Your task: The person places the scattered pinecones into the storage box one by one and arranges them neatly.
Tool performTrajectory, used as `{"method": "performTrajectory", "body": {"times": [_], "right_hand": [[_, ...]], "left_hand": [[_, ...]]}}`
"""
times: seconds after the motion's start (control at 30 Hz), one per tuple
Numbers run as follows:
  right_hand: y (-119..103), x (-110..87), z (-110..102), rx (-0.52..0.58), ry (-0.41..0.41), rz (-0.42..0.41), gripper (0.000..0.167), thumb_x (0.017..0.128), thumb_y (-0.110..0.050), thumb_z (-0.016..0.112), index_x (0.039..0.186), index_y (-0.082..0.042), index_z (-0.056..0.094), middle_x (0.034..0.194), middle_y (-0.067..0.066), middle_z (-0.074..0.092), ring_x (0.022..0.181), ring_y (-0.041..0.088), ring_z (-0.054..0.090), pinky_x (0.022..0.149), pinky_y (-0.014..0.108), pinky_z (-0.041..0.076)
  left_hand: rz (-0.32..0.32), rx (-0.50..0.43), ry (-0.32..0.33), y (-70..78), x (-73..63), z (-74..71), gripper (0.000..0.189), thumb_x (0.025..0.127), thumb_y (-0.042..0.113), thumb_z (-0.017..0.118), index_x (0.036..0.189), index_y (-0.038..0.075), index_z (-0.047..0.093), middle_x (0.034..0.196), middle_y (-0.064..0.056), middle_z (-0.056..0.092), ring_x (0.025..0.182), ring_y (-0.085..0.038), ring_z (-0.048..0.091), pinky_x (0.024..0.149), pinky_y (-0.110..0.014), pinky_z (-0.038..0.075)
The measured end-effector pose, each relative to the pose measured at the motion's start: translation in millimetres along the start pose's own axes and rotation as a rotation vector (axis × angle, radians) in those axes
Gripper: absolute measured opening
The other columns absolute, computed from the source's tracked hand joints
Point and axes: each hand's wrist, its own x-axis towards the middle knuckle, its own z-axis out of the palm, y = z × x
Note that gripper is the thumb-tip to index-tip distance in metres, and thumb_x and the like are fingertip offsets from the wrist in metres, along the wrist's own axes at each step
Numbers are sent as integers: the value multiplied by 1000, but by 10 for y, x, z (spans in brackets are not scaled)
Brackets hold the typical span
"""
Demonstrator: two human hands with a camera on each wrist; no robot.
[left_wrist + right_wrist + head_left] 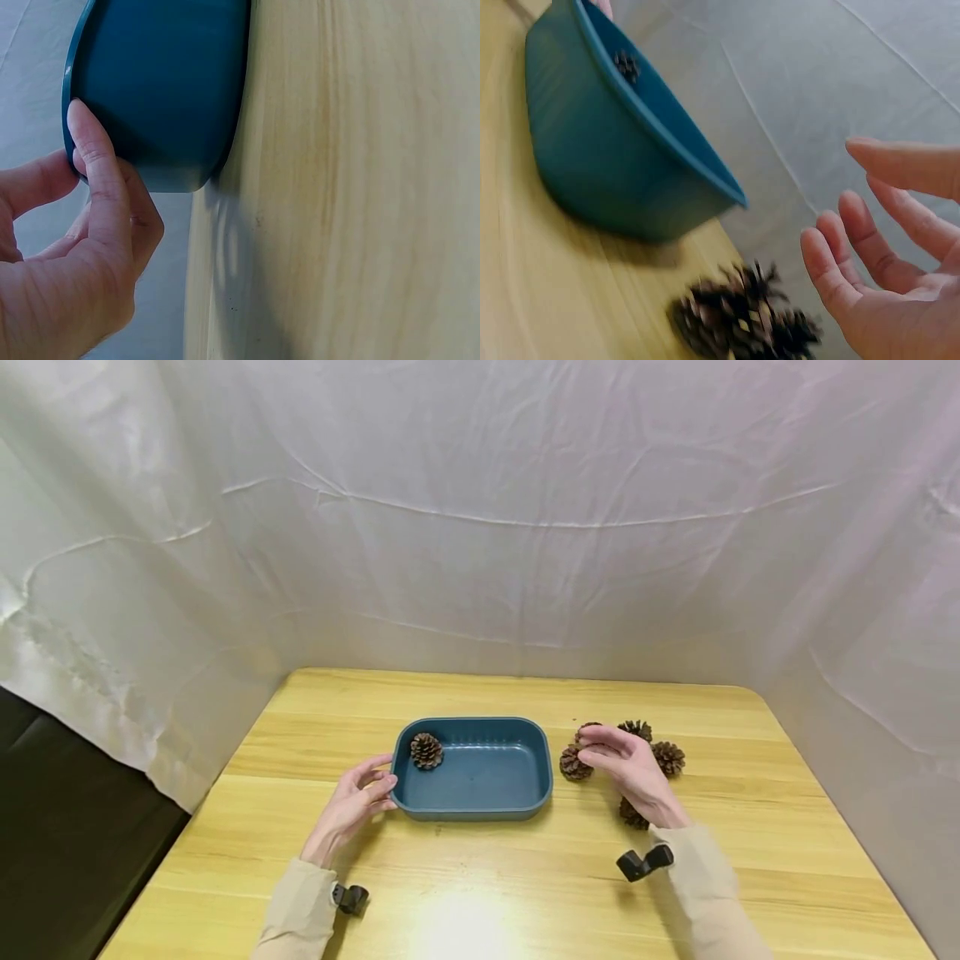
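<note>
A dark teal rectangular dish sits on the wooden table, with one pine cone inside at its left end. My left hand grips the dish's left rim; the left wrist view shows fingers and thumb pinching that edge. To the right of the dish, my right hand hovers over a group of pine cones. Its fingers are spread and hold nothing. The nearest pine cone lies between dish and hand. Another pine cone is partly hidden beneath the wrist.
Farther right lie a pine cone and one behind the hand, a darker pine cone. Pale cloth hangs around the table's back and sides. A dark surface is at the left, beyond the wooden table.
</note>
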Motion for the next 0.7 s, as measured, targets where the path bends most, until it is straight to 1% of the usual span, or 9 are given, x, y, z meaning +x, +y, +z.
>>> {"method": "performTrajectory", "body": {"times": [0.1,0.17,0.27,0.4,0.57,0.7], "right_hand": [[40,-73,-98,-45,14,-39,42,92,-2,70,132,4,57,113,-8,69,102,5,66,91,18,58],[67,-117,-160,-55,32,-62,45,92,-1,69,134,8,54,113,-8,69,104,7,66,91,18,58],[95,-175,-247,-68,53,-107,47,92,2,69,135,11,51,114,-8,69,105,9,66,92,17,58],[111,-253,-352,-94,64,-150,46,91,5,67,134,10,52,115,-9,70,105,8,66,92,15,57],[135,-365,-491,-106,75,-145,46,92,5,65,136,6,52,117,-10,69,107,5,65,95,14,55],[178,-426,-583,-104,86,-177,45,92,9,64,135,6,53,118,-10,70,107,5,66,96,15,55]], "left_hand": [[5,-7,-3,-14,7,1,56,101,0,54,151,-9,31,104,-2,51,74,-5,59,68,-16,60],[10,-9,-3,-23,10,0,57,101,0,54,152,-9,30,103,-2,50,74,-5,59,67,-16,59],[9,-18,4,-25,8,5,57,101,-1,54,151,-9,31,103,-2,50,74,-6,59,67,-16,59],[8,-20,-3,-17,3,11,57,101,-1,54,152,-9,30,104,-2,49,75,-5,59,68,-16,59],[1,-22,-17,-16,5,8,56,101,-1,53,152,-8,29,104,-2,49,76,-5,59,68,-16,59],[-5,-22,-9,-16,10,-3,56,101,-1,53,152,-8,30,104,-2,49,75,-5,59,68,-16,59]]}}
